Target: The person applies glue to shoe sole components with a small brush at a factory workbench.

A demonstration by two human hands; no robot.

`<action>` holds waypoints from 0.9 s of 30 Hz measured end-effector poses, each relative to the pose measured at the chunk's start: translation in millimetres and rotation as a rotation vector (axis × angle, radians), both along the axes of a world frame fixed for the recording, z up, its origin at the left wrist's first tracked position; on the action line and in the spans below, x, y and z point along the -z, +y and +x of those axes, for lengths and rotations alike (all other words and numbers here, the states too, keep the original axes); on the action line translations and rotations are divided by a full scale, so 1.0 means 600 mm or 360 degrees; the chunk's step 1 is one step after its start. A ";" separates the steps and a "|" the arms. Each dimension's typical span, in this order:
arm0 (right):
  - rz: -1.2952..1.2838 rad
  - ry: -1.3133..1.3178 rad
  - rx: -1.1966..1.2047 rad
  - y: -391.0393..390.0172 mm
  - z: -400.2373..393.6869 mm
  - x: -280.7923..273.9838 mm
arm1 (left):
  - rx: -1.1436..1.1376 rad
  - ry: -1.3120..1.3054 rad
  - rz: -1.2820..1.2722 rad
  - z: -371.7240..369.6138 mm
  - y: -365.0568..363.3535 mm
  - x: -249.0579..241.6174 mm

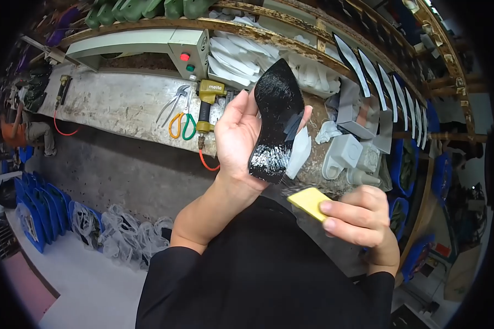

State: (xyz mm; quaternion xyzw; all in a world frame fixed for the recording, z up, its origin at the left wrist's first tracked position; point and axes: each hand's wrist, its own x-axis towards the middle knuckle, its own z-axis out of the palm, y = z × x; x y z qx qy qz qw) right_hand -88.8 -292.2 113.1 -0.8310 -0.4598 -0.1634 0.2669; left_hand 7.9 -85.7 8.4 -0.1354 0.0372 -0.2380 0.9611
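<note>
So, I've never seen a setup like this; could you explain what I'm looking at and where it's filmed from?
There is no robot here, just a person's two bare hands. The single picture comes from a camera worn on the head, looking forward and down. The left hand holds a glossy black, sole-shaped piece. The right hand pinches a flat yellow piece, held apart from the black one. Ahead is a worn workbench. On it lies a yellow-and-black tool marked "meite", and white curved pieces are piled farther back.
</note>
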 end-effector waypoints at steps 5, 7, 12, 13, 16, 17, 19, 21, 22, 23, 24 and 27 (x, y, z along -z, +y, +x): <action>-0.0066 -0.0017 0.0028 0.019 0.021 0.015 | 0.0028 0.0025 0.0002 -0.010 -0.003 -0.006; -0.0120 -0.0034 0.0008 0.018 0.025 0.011 | 0.0023 0.0024 -0.0022 -0.008 -0.002 -0.016; 0.0457 0.0187 0.0093 -0.002 0.021 -0.010 | 0.0113 -0.0083 0.0258 -0.016 0.005 -0.047; 0.0519 0.0073 0.0126 0.006 0.052 -0.014 | 0.0135 -0.0121 0.0286 -0.024 0.004 -0.049; 0.0287 0.0375 0.0159 0.006 0.102 -0.002 | 0.0175 -0.0252 0.0342 -0.046 0.003 -0.055; 0.0181 0.0371 0.0155 0.009 0.084 -0.006 | 0.0170 -0.0257 0.0326 -0.048 0.004 -0.055; 0.0060 0.0365 0.0121 0.017 0.039 -0.009 | 0.0116 -0.0185 0.0356 -0.048 0.012 -0.051; 0.0110 0.0621 -0.0072 0.022 0.012 -0.002 | 0.0093 -0.0105 0.0407 -0.049 0.021 -0.043; 0.0262 0.0667 -0.0135 0.016 0.024 -0.011 | 0.0083 -0.0107 0.0409 -0.048 0.025 -0.035; 0.0420 0.0727 -0.0181 0.009 0.036 -0.023 | 0.0108 -0.0183 0.0323 -0.053 0.026 -0.024; 0.0431 0.0743 -0.0160 0.012 0.064 -0.020 | 0.0146 -0.0254 0.0237 -0.059 0.025 -0.011; 0.0336 0.0358 0.0089 0.005 0.140 -0.002 | 0.0258 -0.0415 0.0036 -0.065 0.017 0.000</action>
